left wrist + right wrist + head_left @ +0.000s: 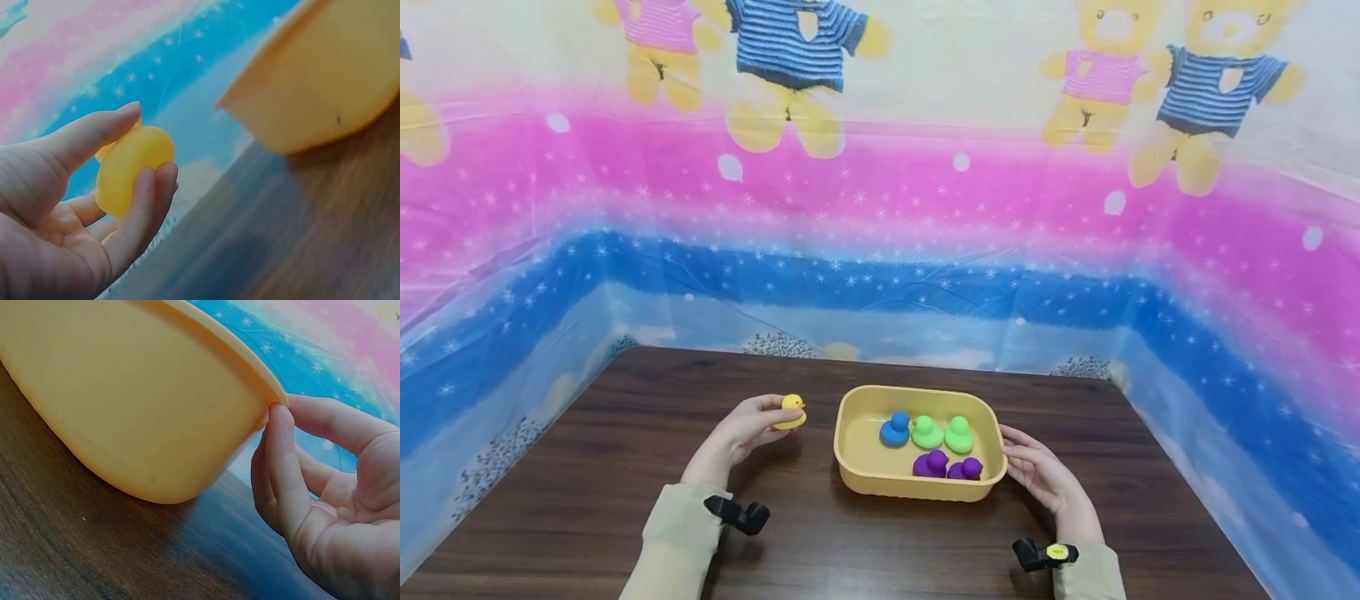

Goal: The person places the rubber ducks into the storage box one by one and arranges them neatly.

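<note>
On the left, my left hand [752, 427] pinches a small yellow rubber duck [792, 412] between thumb and fingers, held above the table. The left wrist view shows the duck [134, 169] from its rounded underside, thumb over it and fingertips below. A yellow plastic tub [917, 486] sits mid-table. Inside it are a blue duck [895, 430], two green ducks [927, 433] and two purple ducks [931, 465]. At the tub's right end, my right hand [1041, 471] pinches the rim; the right wrist view shows its fingertips [281, 415] right under the lip.
The dark wood-grain table [820, 550] runs back to a hanging cloth [880, 200] printed with bears and snowflakes, which encloses the back and both sides. A black wrist mount [737, 514] sits on the left sleeve, another [1037, 553] on the right.
</note>
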Demonstrator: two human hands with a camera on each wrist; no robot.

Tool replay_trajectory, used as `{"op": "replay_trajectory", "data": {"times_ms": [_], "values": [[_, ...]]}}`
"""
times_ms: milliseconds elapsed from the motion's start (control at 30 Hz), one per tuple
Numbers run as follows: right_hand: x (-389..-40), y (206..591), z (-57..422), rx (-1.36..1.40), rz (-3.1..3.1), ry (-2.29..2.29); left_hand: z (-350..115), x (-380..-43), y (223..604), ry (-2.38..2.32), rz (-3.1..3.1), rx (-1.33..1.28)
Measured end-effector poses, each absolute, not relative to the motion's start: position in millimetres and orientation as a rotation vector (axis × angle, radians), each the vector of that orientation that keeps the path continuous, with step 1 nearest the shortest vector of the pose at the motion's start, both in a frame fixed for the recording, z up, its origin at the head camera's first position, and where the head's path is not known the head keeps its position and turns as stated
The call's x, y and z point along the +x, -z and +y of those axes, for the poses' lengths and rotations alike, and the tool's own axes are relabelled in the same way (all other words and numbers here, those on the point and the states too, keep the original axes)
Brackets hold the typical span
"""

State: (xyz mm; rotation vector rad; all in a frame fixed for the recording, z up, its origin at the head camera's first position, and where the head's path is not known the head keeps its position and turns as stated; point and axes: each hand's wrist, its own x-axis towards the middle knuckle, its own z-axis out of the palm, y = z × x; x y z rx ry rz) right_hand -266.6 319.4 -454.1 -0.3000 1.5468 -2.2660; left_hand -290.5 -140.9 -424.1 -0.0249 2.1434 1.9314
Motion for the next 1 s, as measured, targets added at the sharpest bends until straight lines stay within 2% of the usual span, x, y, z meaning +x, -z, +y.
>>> {"op": "replay_trajectory", "data": {"times_ms": [400, 767, 1000], "values": [[-269, 458, 321, -0.297, 1.536, 2.276, -99, -301, 404, -1.942, 2.128, 0.03], [-278, 471, 325, -0.284, 1.546, 2.278, -47, -295, 401, -1.893, 2.139, 0.109], [-266, 453, 319, -0.244, 1.564, 2.27, -24, -291, 399, -1.842, 2.194, 0.179]]}}
